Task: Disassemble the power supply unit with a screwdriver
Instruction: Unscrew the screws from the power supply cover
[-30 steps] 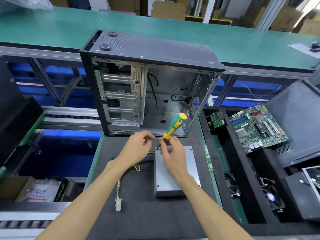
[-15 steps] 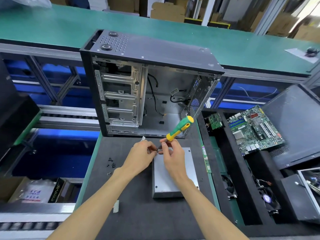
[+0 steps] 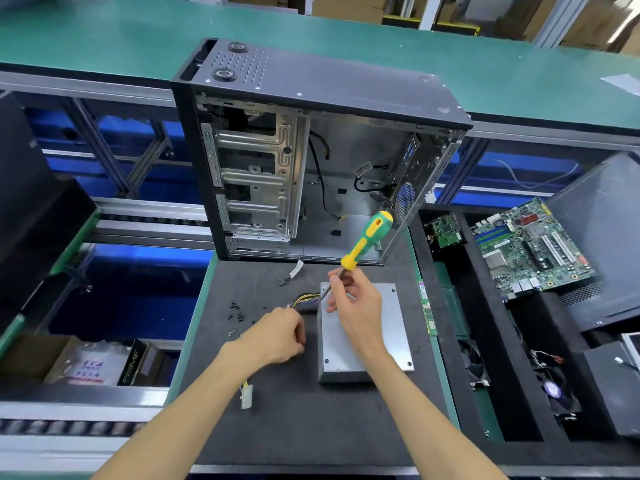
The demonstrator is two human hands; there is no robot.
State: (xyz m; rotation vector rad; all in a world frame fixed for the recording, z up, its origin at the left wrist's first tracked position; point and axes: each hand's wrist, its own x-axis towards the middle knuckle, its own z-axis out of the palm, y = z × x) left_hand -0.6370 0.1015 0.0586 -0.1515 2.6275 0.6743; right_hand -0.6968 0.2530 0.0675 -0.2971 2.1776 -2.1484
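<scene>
The grey metal power supply unit [image 3: 393, 327] lies flat on the black mat [image 3: 311, 427], and its yellow and black cable bundle [image 3: 304, 299] runs left to a white connector [image 3: 246, 396]. My right hand [image 3: 356, 313] hovers over the unit's far left corner and pinches the shaft of the green and yellow screwdriver [image 3: 367, 240]. The handle tilts up to the right. My left hand [image 3: 277, 336] is left of the unit, just above the mat, with its fingers curled. Whether they hold anything is hidden.
Several small black screws [image 3: 237, 311] lie on the mat beyond my left hand. An open, emptied computer case [image 3: 325, 161] stands behind the mat. At the right, black trays hold a motherboard [image 3: 530, 247], a small card [image 3: 446, 230], a memory stick [image 3: 426, 306] and fans [image 3: 554, 389].
My left hand has left the screwdriver tip and moved down and left, towards the loose screws. My right hand still holds the screwdriver over the unit's far corner.
</scene>
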